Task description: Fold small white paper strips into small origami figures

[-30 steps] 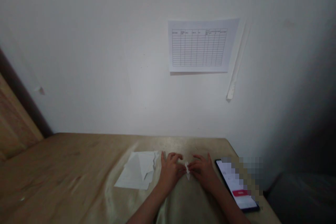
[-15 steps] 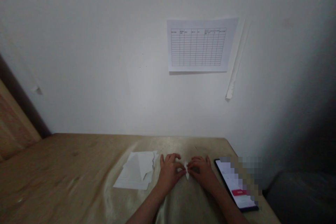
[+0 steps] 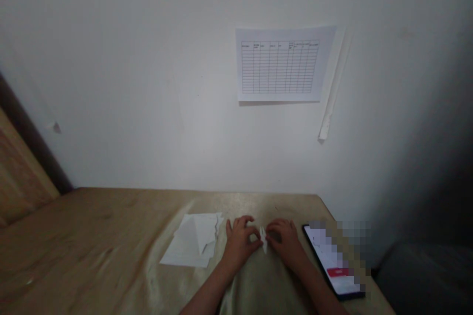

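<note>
Between my two hands stands a small folded piece of white paper (image 3: 263, 243), narrow, with two pointed tips at its far end. My left hand (image 3: 241, 238) pinches its left side with thumb and forefinger, the other fingers curled or raised. From the other side my right hand (image 3: 285, 237) grips the same paper, thumb and fingertips close together at its edge. Left of my left hand lies a loose pile of white paper sheets (image 3: 185, 246), some with torn edges and one with a folded triangular flap.
A phone (image 3: 332, 261) with a lit screen, partly pixelated, lies at the table's right edge. The table has a wrinkled tan cover (image 3: 111, 246). A printed table sheet (image 3: 279, 66) hangs on the white wall behind. At far left is a wooden panel (image 3: 22, 172).
The folded paper's two tips have spread slightly apart at the far end. My right hand has shifted a little to the right; my left hand has barely moved.
</note>
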### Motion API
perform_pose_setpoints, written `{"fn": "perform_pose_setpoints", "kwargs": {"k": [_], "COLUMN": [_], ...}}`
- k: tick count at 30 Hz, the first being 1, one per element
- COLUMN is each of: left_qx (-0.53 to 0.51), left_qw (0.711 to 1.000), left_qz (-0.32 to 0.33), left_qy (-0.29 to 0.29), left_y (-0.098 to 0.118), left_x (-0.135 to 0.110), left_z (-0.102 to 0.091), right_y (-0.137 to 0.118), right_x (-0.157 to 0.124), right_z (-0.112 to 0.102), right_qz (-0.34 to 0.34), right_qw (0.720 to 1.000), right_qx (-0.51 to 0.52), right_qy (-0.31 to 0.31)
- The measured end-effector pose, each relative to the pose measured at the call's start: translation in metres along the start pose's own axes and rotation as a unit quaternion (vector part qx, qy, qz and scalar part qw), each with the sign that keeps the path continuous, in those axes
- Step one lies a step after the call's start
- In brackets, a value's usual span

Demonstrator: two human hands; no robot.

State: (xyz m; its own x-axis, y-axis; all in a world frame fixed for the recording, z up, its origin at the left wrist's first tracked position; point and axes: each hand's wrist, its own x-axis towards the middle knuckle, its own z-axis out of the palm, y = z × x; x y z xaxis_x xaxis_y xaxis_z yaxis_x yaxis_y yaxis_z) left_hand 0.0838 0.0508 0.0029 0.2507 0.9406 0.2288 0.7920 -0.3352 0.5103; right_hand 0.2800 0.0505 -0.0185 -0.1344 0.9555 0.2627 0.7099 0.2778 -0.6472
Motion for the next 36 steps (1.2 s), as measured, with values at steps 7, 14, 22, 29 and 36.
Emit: {"fn": "perform_pose_setpoints", "kwargs": {"k": [7, 14, 22, 29, 36], "left_qx": [-0.006, 0.002, -0.003, 0.006, 0.009], "left_qw": [1.0, 0.999, 0.999, 1.0, 0.999], "left_qz": [-0.018, -0.042, -0.034, -0.005, 0.014], "left_qy": [0.001, 0.003, -0.001, 0.006, 0.028], "left_y": [0.0, 0.003, 0.0, 0.002, 0.0], "left_x": [0.001, 0.0, 0.001, 0.001, 0.001], "left_z": [-0.001, -0.002, 0.002, 0.004, 0.007], "right_y": [0.01, 0.001, 0.001, 0.008, 0.013], "right_x": [0.004, 0.002, 0.004, 0.005, 0.007], "right_z": [0.004, 0.005, 0.006, 0.007, 0.01], "right_qz": [-0.01, 0.003, 0.016, 0.002, 0.032], "right_qw": [1.0, 1.0, 1.0, 0.998, 0.993], "right_qx": [-0.021, -0.029, -0.01, 0.055, 0.093], "right_qy": [0.006, 0.006, 0.007, 0.02, 0.058]}}
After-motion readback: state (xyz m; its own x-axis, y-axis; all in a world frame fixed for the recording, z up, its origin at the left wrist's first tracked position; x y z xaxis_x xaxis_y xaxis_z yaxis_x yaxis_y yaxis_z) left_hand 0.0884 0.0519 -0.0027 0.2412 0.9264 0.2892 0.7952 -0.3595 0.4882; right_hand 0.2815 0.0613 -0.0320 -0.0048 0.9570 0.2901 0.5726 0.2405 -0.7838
